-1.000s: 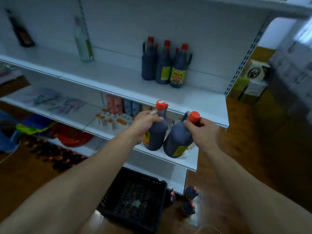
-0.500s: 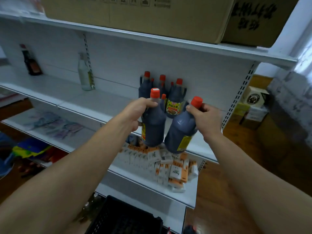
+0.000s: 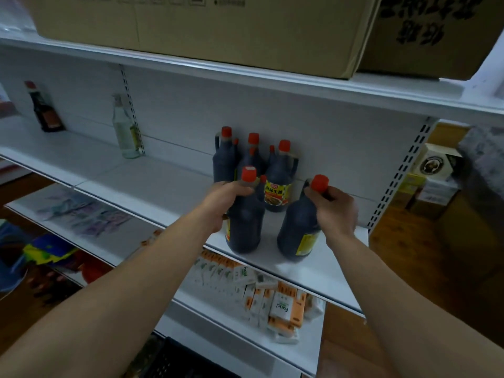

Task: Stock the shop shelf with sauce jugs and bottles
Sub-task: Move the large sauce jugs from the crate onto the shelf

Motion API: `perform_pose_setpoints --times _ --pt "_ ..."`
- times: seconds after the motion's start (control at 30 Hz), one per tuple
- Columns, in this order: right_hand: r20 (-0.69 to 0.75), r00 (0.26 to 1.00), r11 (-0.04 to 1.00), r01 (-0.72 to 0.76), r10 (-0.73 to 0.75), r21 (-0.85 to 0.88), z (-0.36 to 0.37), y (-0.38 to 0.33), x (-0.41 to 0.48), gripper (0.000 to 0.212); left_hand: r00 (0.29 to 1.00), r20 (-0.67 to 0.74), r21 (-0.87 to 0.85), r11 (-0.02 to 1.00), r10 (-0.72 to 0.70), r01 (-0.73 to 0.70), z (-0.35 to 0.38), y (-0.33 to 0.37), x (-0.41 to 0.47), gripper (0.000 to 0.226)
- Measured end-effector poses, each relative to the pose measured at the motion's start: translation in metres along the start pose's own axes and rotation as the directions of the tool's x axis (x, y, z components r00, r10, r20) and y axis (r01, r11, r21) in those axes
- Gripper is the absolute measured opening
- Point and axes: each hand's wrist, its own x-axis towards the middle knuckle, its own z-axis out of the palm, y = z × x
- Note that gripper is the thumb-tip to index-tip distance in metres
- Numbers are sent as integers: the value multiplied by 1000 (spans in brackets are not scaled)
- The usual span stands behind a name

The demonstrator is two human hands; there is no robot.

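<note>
Just right of the frame's centre, the left hand (image 3: 229,197) is curled round the neck of 1 dark sauce jug (image 3: 245,230) under its red cap, and the right hand (image 3: 336,211) grips the neck of a 2nd jug (image 3: 296,230) just beside it, its top tilted right. Both bases are at the front of the white shelf (image 3: 152,184), though blur keeps me from telling whether they rest on it. Behind them, against the back panel, stands a cluster of matching red-capped jugs (image 3: 276,181) — a clear bottle (image 3: 125,132) and a dark bottle (image 3: 45,110) stand well apart at the upper left, under cardboard boxes (image 3: 191,28).
</note>
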Motion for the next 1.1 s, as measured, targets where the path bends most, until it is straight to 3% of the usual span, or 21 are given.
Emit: perform_pose_setpoints --times 0.1,0.23,0.37,0.63,0.8,0.9,1.0,1.1 --pt "2 999 999 44 -44 -15 4 8 8 32 994 -35 54 994 100 -98 -2 -12 15 21" --pt "103 981 985 169 -165 -24 26 32 -3 32 958 -72 268 931 277 -249 -1 -37 26 44" --pt "99 986 991 128 -132 45 38 49 -12 46 932 -62 307 896 357 -322 -3 -52 33 56" --pt "63 990 975 135 -125 -175 45 45 4 53 963 -71 211 947 261 -242 -1 -64 38 65" --pt "22 999 993 32 -30 -116 34 56 12 45 958 -83 242 938 274 -248 -3 -70 43 67" --pt "8 994 985 108 -108 -132 34 64 0 45 953 -76 243 932 293 -268 0 -71 48 66" --pt "29 994 995 101 -101 -7 40 64 -7 53 947 -69 229 929 314 -291 2 -72 48 64" --pt "104 991 996 73 -78 58 39 74 -8 79 949 -53 215 931 311 -293 1 -74 50 66"
